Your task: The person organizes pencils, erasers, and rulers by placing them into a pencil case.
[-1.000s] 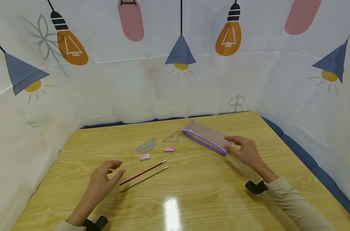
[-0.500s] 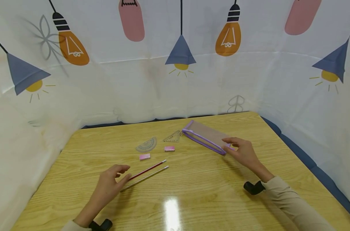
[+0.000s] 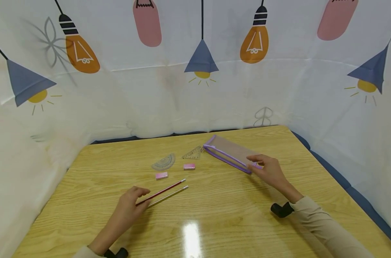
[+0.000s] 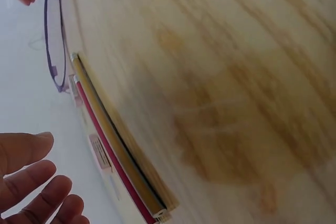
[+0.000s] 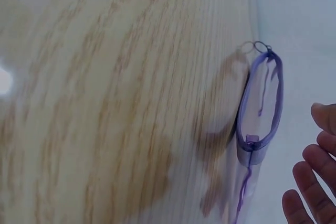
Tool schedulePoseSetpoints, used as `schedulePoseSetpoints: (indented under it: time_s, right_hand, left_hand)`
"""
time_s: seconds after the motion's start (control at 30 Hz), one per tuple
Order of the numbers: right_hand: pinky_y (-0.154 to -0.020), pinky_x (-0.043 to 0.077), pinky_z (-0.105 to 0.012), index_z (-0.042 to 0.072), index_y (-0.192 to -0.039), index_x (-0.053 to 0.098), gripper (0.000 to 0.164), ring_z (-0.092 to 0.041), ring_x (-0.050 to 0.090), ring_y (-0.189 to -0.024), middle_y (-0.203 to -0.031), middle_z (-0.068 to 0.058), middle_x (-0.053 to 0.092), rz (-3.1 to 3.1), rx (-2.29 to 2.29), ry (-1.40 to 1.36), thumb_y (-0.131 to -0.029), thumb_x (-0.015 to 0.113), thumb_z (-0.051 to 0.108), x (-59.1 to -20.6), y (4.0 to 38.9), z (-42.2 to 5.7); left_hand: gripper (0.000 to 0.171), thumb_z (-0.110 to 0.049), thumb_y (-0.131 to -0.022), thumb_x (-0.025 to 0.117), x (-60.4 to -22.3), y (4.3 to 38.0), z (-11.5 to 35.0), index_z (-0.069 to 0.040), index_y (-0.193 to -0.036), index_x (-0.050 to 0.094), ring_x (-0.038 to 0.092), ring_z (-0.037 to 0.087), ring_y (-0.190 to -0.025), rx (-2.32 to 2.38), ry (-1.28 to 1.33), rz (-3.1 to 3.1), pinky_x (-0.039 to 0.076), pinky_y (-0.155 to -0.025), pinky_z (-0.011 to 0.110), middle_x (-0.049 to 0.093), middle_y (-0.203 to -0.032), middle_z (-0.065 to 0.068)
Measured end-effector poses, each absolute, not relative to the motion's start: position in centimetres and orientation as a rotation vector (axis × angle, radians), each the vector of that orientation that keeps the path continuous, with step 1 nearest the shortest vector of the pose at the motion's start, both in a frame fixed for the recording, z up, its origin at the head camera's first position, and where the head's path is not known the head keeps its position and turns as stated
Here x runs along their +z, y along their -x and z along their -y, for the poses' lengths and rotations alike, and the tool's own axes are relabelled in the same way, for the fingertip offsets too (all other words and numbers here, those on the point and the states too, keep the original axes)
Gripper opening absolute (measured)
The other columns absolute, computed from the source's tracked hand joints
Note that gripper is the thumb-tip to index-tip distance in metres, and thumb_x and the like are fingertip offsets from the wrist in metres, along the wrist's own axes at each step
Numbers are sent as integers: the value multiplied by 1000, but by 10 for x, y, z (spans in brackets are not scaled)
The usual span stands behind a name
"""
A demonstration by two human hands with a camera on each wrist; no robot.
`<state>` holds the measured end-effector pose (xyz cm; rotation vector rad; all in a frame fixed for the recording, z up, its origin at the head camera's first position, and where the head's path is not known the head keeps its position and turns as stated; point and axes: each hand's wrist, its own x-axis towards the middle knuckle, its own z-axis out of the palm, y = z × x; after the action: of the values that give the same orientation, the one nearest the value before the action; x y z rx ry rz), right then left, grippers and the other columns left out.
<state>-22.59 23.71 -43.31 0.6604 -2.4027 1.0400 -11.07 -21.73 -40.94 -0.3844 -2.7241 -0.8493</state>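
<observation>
Left hand [image 3: 129, 209], lower left of the head view: fingers loosely curved, grip open and empty, fingertips at the near ends of the red pencil [image 3: 161, 192] and yellow pencil [image 3: 168, 196], which lie side by side on the tabletop [image 3: 215, 215]. Right hand [image 3: 269, 171], right of centre: fingers and thumb touch the near end of the purple mesh pencil case [image 3: 229, 153]; whether the grip closes on it cannot be told. Two pink erasers [image 3: 161, 175], a protractor [image 3: 164, 162] and a set square [image 3: 193, 153] lie at centre.

Wooden table [image 3: 215, 222], glare spot; white lamp-print cloth [image 3: 124, 100] surrounding 3 sides.
</observation>
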Motion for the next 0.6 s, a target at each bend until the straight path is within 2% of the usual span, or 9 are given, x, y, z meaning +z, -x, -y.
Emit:
schedulePoseSetpoints:
  time_s: [0.27,0.6]
  right_hand:
    - [-74,53,-53,-4,-106,71,27,-34,67,-89,-99,-14,70,2411,1048,-666,-80,77,0,-435,226,-236]
    - [-74,54,-51,-4,-106,71,27,-32,67,-87,-98,-15,70,2426,1036,-672,-80,77,1,-438,230,-235]
  left_hand:
    - [22,1,-76,80,-417,112,212,-3,-95,69,58,23,-83,-807,448,2718,51,-67,34,60,-89,5]
    - [21,6,-75,78,-421,114,207,-4,-90,68,55,21,-79,-756,495,2745,48,-69,36,57,-84,4]
